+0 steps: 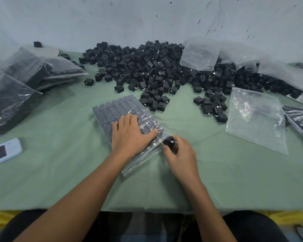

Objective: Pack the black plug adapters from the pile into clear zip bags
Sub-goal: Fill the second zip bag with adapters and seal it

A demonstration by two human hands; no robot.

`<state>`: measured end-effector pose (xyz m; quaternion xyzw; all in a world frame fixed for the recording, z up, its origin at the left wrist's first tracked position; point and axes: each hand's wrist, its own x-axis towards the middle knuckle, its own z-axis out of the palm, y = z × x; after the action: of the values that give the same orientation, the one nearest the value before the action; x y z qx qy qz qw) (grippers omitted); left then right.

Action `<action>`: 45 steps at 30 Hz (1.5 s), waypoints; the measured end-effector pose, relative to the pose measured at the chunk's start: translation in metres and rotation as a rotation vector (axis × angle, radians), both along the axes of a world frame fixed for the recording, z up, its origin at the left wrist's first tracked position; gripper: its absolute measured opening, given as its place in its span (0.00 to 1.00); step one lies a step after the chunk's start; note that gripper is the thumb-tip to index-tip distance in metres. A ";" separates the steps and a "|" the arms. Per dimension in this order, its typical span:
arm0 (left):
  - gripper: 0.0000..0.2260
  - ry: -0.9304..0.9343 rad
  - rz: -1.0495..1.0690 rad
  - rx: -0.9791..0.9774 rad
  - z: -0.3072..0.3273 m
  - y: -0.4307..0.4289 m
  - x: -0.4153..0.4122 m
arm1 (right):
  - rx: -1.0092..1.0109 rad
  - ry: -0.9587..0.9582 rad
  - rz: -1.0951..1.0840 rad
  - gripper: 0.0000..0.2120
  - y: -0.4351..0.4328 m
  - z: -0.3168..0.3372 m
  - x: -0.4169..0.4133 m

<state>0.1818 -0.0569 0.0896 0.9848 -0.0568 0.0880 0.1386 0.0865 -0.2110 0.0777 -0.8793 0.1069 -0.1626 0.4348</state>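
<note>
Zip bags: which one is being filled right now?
The bag under the left hand, adapters in rows inside; the right hand holds an adapter at its mouth.

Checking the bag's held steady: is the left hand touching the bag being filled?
Touching. The head view shows the left hand pressed flat on the zip bag, no gap.

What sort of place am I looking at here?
Probably a small packing workshop: a big pile of black adapters on a green table, filled bags stacked aside, an empty bag nearby.

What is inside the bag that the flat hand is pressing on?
Neat rows of black plug adapters fill the zip bag. The left hand hides those beneath it.
</note>
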 end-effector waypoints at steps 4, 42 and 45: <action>0.44 0.002 -0.005 0.000 0.001 0.000 0.000 | 0.013 -0.020 -0.012 0.11 0.000 -0.004 -0.001; 0.43 -0.003 -0.015 -0.005 0.000 0.001 0.001 | -0.359 0.132 0.286 0.12 -0.036 0.005 0.034; 0.42 -0.002 -0.017 -0.005 0.000 0.001 0.001 | -0.344 0.135 0.242 0.05 -0.036 0.003 0.033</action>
<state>0.1824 -0.0558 0.0898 0.9838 -0.0651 0.0877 0.1420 0.1200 -0.2470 0.0811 -0.9558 0.0000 -0.0656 0.2865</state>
